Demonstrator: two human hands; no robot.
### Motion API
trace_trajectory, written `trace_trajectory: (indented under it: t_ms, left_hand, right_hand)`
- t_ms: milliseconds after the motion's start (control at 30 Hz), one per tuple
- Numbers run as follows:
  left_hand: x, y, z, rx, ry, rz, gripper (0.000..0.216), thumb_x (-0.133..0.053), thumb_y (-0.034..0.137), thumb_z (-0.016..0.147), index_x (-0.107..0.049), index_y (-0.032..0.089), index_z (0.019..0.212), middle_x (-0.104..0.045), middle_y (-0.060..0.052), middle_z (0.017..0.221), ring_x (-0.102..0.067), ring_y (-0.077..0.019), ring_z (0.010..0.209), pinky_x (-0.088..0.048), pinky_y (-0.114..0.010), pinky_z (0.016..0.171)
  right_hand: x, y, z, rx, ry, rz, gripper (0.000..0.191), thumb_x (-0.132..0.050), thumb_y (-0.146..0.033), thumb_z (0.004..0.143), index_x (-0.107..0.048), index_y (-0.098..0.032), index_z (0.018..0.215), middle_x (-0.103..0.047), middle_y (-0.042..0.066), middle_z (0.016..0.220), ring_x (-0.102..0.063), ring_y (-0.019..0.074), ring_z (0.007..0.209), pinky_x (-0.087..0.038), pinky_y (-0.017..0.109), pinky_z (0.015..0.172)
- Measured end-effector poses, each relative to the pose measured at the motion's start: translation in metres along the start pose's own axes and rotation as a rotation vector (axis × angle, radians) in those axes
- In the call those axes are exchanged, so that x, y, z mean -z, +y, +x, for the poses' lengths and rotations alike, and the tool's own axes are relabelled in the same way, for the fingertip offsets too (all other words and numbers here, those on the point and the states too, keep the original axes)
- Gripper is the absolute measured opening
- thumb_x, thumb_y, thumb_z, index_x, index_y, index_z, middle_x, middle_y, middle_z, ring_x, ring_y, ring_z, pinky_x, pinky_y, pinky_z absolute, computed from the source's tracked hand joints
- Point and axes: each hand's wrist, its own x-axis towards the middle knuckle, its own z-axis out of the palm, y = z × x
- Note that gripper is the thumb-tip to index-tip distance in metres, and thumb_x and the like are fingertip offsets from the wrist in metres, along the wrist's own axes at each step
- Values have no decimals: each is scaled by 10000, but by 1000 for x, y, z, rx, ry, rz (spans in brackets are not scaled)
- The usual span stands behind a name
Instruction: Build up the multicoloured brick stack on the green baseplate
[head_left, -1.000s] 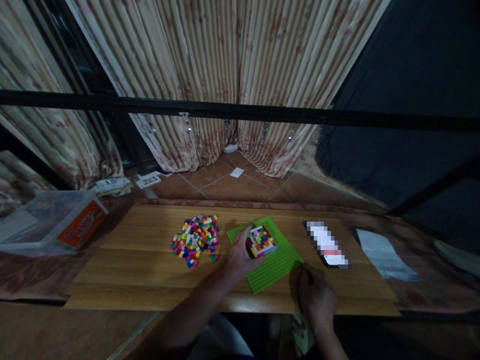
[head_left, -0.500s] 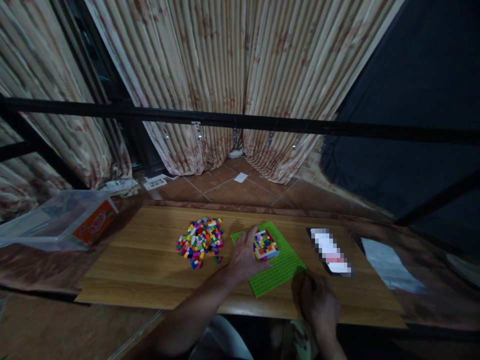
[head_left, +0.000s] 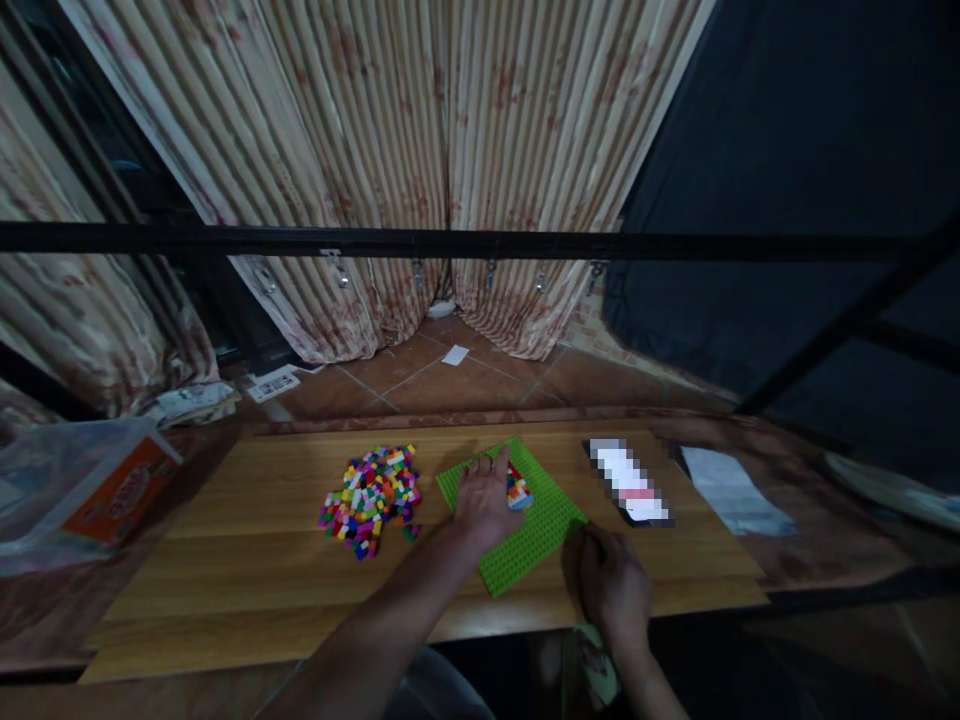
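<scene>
Your left hand lies palm down over the brick block, fingers stretched out and thumb apart; whether it grips or only rests there, you cannot tell from above. Your right hand is curled at the right corner of the green baseplate, its fingertips too dark to show any hold. The block sits on the baseplate's far half, beneath and just right of your left hand, clearly the nearer one; from your right hand it lies forward and to the left. Its long axis is hidden. What shows is a mosaic of red, orange, white and yellow, edged light blue. Left across the counter spreads a multicoloured brick pile.
</scene>
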Motion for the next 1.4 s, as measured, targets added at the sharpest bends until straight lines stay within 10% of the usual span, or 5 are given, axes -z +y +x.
trace_trajectory:
  t_ms: [533, 800, 1067, 1400]
  left_hand:
    - [-3, -4, 5, -75, 66, 47, 827, -717, 396, 676, -399, 160, 1402, -615, -122, 1180, -546, -287, 1118, -362, -392, 1014]
    - [6, -8, -10, -55, 89, -31, 978, -736, 456, 671, -256, 227, 1492, -488, -166, 1414, -453, -364, 1287, -245, -592, 1105]
    - [28, -81, -62, -21, 361, -307, 396, -536, 241, 848, -561, 185, 1239, -635, -108, 1206, -584, -245, 1148, -463, -418, 1013]
    - [24, -120, -114, 104, 207, -252, 239, -499, 120, 871, -691, 232, 959, -701, -32, 988, -651, -176, 970, -511, -322, 884]
  right_hand:
    - [1, -5, 1, -26, -1, 41, 338, -400, -331, 954, -684, -186, 1068, -667, 77, 990, -624, 197, 842, -401, 282, 683]
    - [0, -6, 1, -15, -4, -2, 326, -393, -313, 966, -682, -198, 1061, -663, 75, 1006, -618, 179, 813, -377, 270, 648]
    - [0, -3, 0, 1, 34, -16, 318, -418, -309, 948, -690, -183, 1055, -671, 81, 1005, -609, 181, 803, -382, 278, 654]
    - [-2, 1, 0, 4, 72, -59, 321, -440, -336, 924, -710, -193, 1022, -674, 83, 1002, -585, 181, 754, -364, 290, 626]
